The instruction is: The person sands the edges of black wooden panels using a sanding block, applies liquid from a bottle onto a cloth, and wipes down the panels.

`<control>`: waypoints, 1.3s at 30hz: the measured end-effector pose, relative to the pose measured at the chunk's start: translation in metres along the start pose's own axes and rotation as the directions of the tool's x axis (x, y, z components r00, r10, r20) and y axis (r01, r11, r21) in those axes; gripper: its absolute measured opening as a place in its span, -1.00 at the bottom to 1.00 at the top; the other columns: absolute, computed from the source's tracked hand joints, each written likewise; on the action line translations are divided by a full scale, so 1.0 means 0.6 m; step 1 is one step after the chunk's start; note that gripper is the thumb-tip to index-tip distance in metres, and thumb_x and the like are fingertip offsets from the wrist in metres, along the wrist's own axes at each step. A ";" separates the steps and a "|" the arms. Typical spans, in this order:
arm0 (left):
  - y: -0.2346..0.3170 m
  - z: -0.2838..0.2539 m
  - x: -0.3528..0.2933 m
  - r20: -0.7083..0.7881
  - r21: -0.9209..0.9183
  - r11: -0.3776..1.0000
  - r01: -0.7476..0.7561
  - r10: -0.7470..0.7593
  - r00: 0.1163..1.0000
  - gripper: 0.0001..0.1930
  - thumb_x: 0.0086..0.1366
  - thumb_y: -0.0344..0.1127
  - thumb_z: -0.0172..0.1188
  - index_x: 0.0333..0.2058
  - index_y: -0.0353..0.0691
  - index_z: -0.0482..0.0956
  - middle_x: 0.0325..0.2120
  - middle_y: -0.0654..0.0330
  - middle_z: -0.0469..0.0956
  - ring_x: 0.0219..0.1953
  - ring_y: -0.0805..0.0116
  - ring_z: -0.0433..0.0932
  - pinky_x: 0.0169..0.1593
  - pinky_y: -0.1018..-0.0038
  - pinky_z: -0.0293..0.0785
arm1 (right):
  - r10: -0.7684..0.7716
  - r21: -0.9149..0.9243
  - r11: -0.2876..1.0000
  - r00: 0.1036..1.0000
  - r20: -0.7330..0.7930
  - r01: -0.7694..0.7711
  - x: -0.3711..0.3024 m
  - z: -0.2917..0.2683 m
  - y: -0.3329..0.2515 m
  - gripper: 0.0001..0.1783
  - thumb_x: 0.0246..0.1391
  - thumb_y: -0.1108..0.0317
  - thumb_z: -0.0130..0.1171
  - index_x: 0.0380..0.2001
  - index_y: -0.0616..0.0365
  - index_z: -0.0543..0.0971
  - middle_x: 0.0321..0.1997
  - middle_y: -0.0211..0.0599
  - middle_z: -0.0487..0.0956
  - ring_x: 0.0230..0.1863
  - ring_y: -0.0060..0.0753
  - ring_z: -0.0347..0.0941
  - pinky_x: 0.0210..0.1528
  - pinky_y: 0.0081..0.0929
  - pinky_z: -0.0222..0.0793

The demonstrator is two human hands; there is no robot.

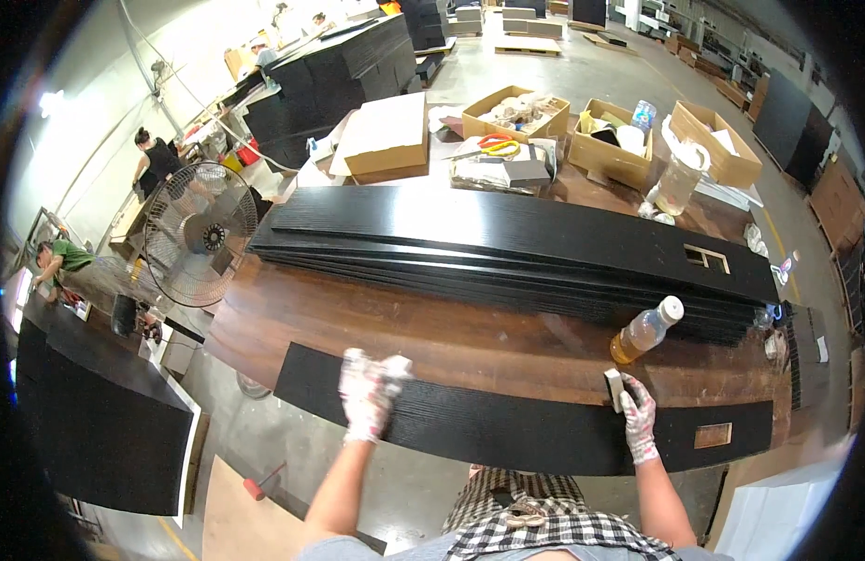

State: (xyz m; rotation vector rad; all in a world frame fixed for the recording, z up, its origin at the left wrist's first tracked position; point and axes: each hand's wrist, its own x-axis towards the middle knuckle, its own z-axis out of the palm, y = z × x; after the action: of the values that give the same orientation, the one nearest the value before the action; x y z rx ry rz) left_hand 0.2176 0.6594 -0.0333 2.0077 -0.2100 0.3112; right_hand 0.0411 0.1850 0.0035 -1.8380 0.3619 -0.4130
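A long black wood-grain panel point(507, 421) lies along the near edge of the brown table, with a small rectangular cutout at its right end. My left hand point(367, 393), in a white glove with red marks, is over the panel's left part. Its fingers are blurred, and I cannot tell whether a white cloth is in them. In a matching glove, my right hand point(640, 419) grips a small pale block with a dark side point(614, 389), held upright at the panel's far edge. Just beyond it a clear bottle point(645, 332) with a white cap and amber liquid stands on the table.
A stack of similar black panels point(507, 224) fills the table's middle. Behind it are open cardboard boxes point(608, 154) and yellow-and-red-handled scissors point(498, 143). At the left stand a large fan point(208, 234) and more black boards point(105, 421). Other people work farther off.
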 end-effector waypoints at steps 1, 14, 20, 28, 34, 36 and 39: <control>0.049 0.045 -0.024 0.017 -0.010 1.000 -0.012 0.012 1.000 -0.91 0.17 -0.27 0.12 -0.41 -0.08 0.56 -0.53 0.20 0.48 -0.49 0.23 0.44 -0.35 0.34 0.45 | -0.032 -0.008 0.999 0.999 0.005 0.032 0.003 -0.004 0.009 -0.59 0.09 0.32 0.15 -0.02 0.31 0.49 -0.02 -0.17 0.55 0.05 -0.34 0.44 0.13 -0.45 0.28; 0.325 0.284 -0.234 0.893 0.323 0.362 -0.875 0.189 0.408 -0.38 0.23 -0.12 0.00 0.28 0.03 0.15 0.23 0.05 0.20 0.26 -0.20 0.09 0.20 -0.13 0.12 | -0.078 0.022 0.997 0.982 0.171 0.075 0.000 0.003 0.024 -0.51 0.04 0.25 0.19 0.03 0.26 0.47 0.05 -0.06 0.52 0.09 -0.22 0.45 0.16 -0.40 0.29; 0.315 0.288 -0.255 0.862 0.283 0.255 -0.925 0.355 0.361 -0.44 0.23 -0.21 -0.04 0.24 0.03 0.21 0.12 -0.04 0.30 0.19 -0.27 0.18 0.10 -0.09 0.27 | 0.040 0.396 0.913 0.988 0.147 -0.096 -0.040 -0.019 0.020 -0.55 0.09 0.35 0.17 0.04 0.31 0.45 0.05 -0.17 0.52 0.09 -0.38 0.42 0.18 -0.47 0.25; 0.395 0.254 -0.223 0.950 0.206 0.441 -0.874 0.125 0.287 -0.39 0.18 -0.27 0.11 0.24 0.00 0.22 0.17 -0.03 0.26 0.18 -0.18 0.22 0.11 0.05 0.35 | -0.132 0.384 0.913 0.990 -0.041 0.137 -0.153 -0.173 -0.087 -0.54 0.09 0.28 0.18 -0.01 0.36 0.46 0.02 -0.19 0.51 0.08 -0.38 0.40 0.17 -0.48 0.24; 0.427 0.241 -0.143 0.813 0.330 0.644 -0.690 0.178 0.555 -0.70 0.15 -0.33 0.08 -0.10 0.04 0.55 -0.28 0.15 0.57 -0.26 0.07 0.56 -0.23 0.25 0.53 | -0.161 0.313 0.924 0.967 -0.198 0.218 -0.213 -0.260 -0.115 -0.47 0.06 0.16 0.15 -0.01 0.35 0.47 -0.03 -0.29 0.52 0.00 -0.48 0.40 0.08 -0.52 0.26; 0.461 0.247 -0.122 0.772 0.253 0.671 -0.696 0.294 0.564 -0.76 0.14 -0.37 0.06 -0.23 0.03 0.62 -0.35 0.18 0.59 -0.30 0.06 0.57 -0.24 0.24 0.52 | -0.140 0.331 0.920 0.964 -0.228 0.212 -0.226 -0.265 -0.115 -0.47 0.06 0.14 0.16 -0.01 0.34 0.47 -0.04 -0.31 0.52 -0.01 -0.49 0.40 0.07 -0.52 0.26; 0.482 0.262 -0.099 0.786 0.289 0.714 -0.637 0.203 0.584 -0.81 0.08 -0.21 0.25 -0.28 0.00 0.63 -0.40 0.20 0.59 -0.30 0.10 0.57 -0.26 0.29 0.50 | -0.136 0.314 0.924 0.956 -0.262 0.218 -0.239 -0.267 -0.109 -0.47 0.08 0.11 0.16 -0.02 0.31 0.49 -0.09 -0.37 0.53 -0.09 -0.55 0.40 -0.02 -0.57 0.31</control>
State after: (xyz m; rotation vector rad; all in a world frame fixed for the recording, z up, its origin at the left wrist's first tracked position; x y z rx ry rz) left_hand 0.0991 0.3916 0.1290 2.5565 -1.2896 -0.1607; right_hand -0.1569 0.1325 0.0964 -1.4890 0.2638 -0.7765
